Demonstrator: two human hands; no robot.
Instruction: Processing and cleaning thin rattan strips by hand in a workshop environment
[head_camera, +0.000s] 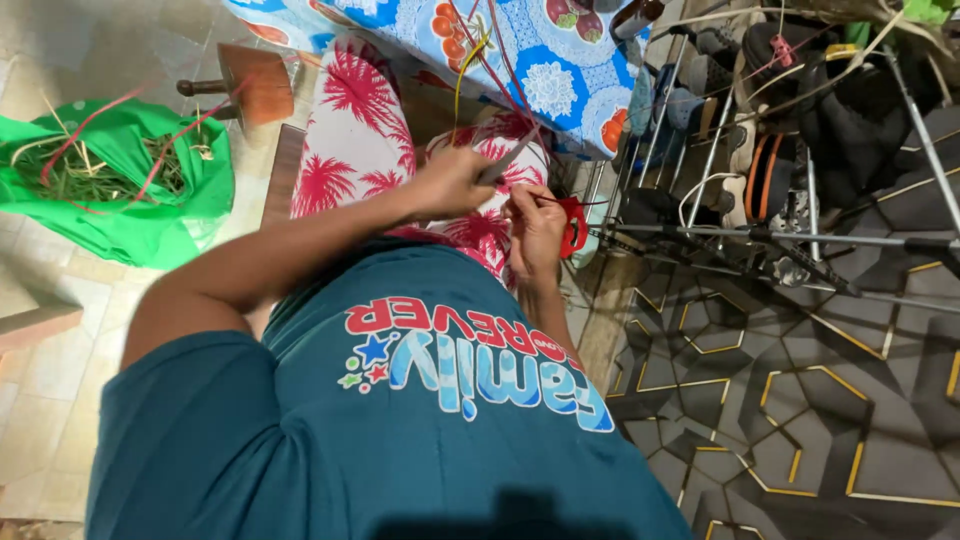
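Head camera: over the lap, left hand (452, 183) pinches a grey strip (510, 160); right hand (535, 232) grips a small red woven piece (573, 225) trailing red strands (497, 70). Green bag (150, 215) lies well left.

Teal T-shirt (400, 440) with red, blue and white lettering, small stars. White trousers (365, 150) with pink-red palm print. Red strip (573, 225) at right hand (535, 235); red and yellow strands (480, 60) rising from left hand (450, 183). Blue tablecloth (545, 70), white medallions, fruit motifs. Bright green bag (120, 215) holding green-tan fibres. Brown wooden mallet (250, 85). Dark grey floor mat (800, 400), yellow geometric lines. Beige floor tiles (50, 380).
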